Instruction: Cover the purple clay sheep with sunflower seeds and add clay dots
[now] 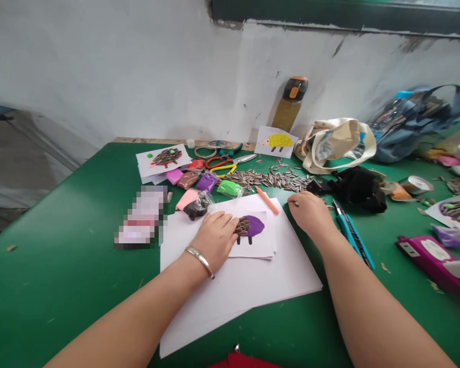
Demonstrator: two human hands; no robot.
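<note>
My left hand (pixel 214 235), with a silver bangle at the wrist, lies with fingers stretched over a small white card (pixel 258 249). On that card is a purple hedgehog-like shape (pixel 256 225) with dark legs. Striped sunflower seeds (pixel 243 225) cover its left part beside my fingertips; my hand hides the rest. Beneath the card lie large white paper sheets (pixel 279 276). To the right, my right hand (pixel 308 212) is closed in a pinch just past the paper's edge, near the loose seed pile (pixel 279 179). Whatever it holds, if anything, is too small to make out.
An orange pen-like stick (pixel 267 200) rests on the paper's far edge. Packets of coloured clay (pixel 207 181), scissors (pixel 224 167) and a yellow hedgehog card (pixel 276 141) lie beyond. A teal utility knife (pixel 354 236) lies beside my right forearm, a black pouch (pixel 362 189) behind it.
</note>
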